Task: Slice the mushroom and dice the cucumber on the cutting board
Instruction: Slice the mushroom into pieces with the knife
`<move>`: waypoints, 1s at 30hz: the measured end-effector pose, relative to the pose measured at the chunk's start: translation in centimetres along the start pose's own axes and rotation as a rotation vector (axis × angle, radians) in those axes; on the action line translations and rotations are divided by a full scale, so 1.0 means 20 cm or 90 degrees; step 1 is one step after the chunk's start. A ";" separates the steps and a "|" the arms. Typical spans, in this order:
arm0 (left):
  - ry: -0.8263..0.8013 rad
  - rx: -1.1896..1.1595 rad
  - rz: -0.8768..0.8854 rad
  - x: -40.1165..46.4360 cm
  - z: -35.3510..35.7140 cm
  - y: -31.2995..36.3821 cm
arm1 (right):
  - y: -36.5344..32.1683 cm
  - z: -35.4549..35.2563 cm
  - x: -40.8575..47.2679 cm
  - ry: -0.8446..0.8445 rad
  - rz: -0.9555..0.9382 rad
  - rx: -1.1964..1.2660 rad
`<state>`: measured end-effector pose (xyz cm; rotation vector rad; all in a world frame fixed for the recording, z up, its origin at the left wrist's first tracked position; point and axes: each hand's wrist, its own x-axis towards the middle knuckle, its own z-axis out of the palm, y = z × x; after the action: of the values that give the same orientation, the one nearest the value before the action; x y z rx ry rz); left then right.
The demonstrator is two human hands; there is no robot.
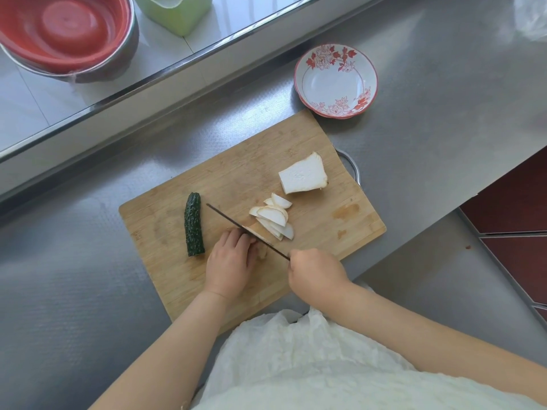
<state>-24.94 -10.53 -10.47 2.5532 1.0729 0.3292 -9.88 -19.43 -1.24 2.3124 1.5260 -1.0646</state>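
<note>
White crinkled fabric (296, 365) of the person's clothing fills the foreground, with both bare forearms reaching out over it to the wooden cutting board (340, 232).

Just past the cloth, the right hand (313, 276) is closed around the handle of a knife (236, 224); the handle itself is hidden inside the fist. The thin dark blade runs away from that hand, up and to its left, passing right along the fingertips of the left hand (232, 258). That left hand is curled down over a mushroom piece (260, 241), pinning it to the board; only a little pale flesh shows beside the knuckles, so how much remains under the hand cannot be told.

On the far side of the blade from the left hand lies a fan of cut mushroom slices (273, 217), overlapping one another. Further out beyond them sits a large uncut mushroom chunk (303, 176), well apart from both hands.

Left of the left hand, just beside it, rests the cucumber (194, 226), whole and untouched.

Judging by this, mushroom slicing is partway done: several slices made, the held piece and the big chunk left. Cucumber dicing has not begun.

Beyond the board, on the steel counter (444, 113), stands a flowered dish (336, 81), empty. Farthest off, a red basin (65, 34) and a green container (177, 13) sit on the sill.
</note>
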 end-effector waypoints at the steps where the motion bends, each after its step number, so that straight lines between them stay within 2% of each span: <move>1: -0.002 0.001 -0.002 0.00 0.00 0.00 | 0.00 -0.01 -0.01 -0.003 0.000 -0.006; 19: 0.012 -0.023 -0.018 -0.01 0.02 -0.01 | -0.08 -0.01 0.08 -0.073 0.067 -0.004; 26: -0.003 -0.022 0.001 -0.01 0.02 -0.02 | -0.01 0.01 0.16 -0.095 0.112 0.092; 30: -0.035 -0.023 -0.002 -0.01 -0.02 -0.01 | 0.09 0.00 0.17 -0.067 0.151 0.239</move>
<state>-25.33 -10.37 -10.23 2.5129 1.0415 0.2742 -7.51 -17.71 -3.82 2.5427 1.0526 -1.4805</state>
